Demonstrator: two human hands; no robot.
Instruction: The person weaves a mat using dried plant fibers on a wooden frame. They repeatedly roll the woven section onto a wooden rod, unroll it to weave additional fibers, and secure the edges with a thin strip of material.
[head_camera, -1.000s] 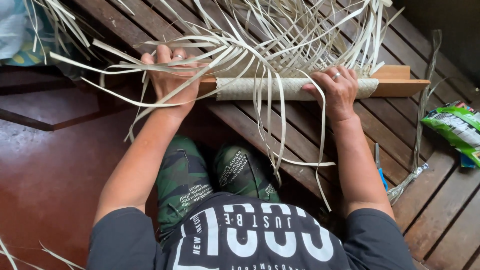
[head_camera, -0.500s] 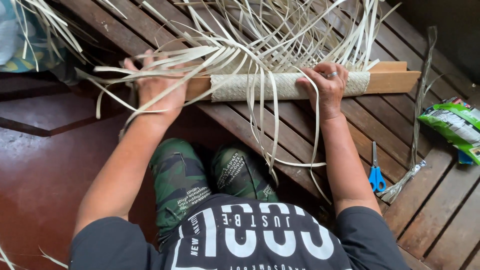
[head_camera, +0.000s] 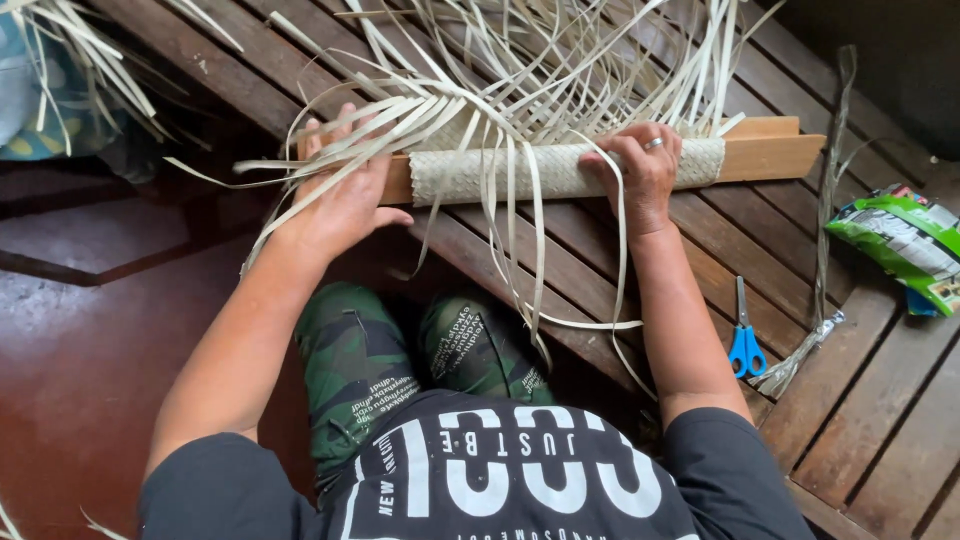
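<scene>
A woven band of pale strips (head_camera: 560, 170) is wrapped over a long wooden block (head_camera: 770, 150) lying across a slatted wooden platform. Many loose pale strips (head_camera: 520, 70) fan out from the weave, and a few hang down toward me. My left hand (head_camera: 345, 195) lies flat, fingers spread, pressing a bundle of strips against the block's left end. My right hand (head_camera: 645, 175), wearing a ring, presses down on the woven band near its right part, fingers curled over it.
Blue-handled scissors (head_camera: 745, 345) lie on the slats to my right, beside a twisted bundle of dry fibre (head_camera: 825, 230). A green snack packet (head_camera: 900, 240) sits at the right edge. A dark red tiled floor (head_camera: 90, 340) lies to the left, below the platform.
My view has shifted a little, so the block sits more to the right. My left hand has slid along the strips to the block's left end; my right hand stays on the weave.
</scene>
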